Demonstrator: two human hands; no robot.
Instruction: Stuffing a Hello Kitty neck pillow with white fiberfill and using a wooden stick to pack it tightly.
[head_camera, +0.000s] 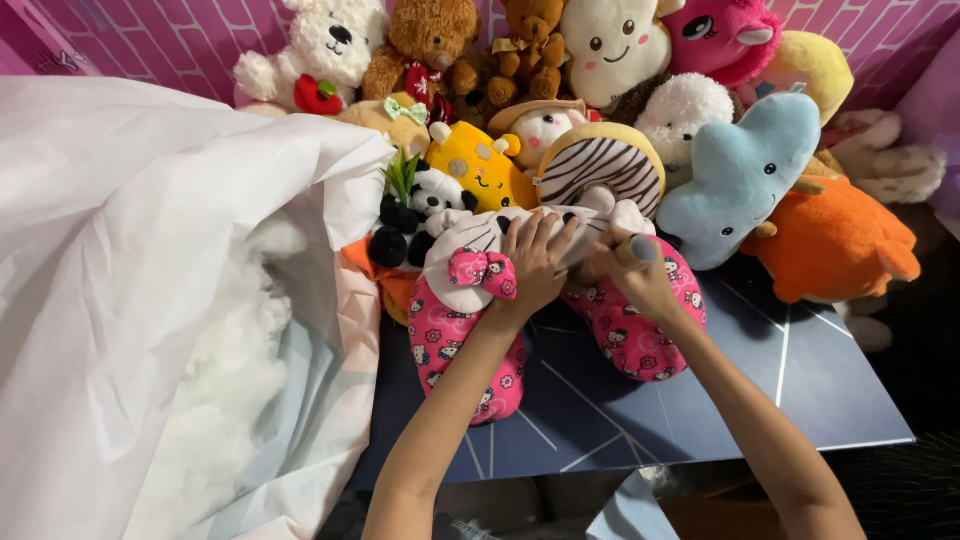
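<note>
Pink neck pillow (470, 345): U-shaped plush, cat face and bow, on the blue board (700, 400), centre of view.
Left hand (535, 262): fingers spread flat, pressing the white face part; no pinch.
Right hand (632, 275): at 3 o'clock of the left, fingers curled closed, gripping the top edge.
Advice: steady with the flat palm, work in small pinches.
Stuffing bag (130, 300): at 9 o'clock, white fill inside.
Hidden: right fingertips, whatever is pinched; seam not readable.

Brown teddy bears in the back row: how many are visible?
2. One larger brown teddy bear sits beside the white bear; a smaller brown teddy bear with a bow sits just right of it. Others may be buried in the pile.
</note>
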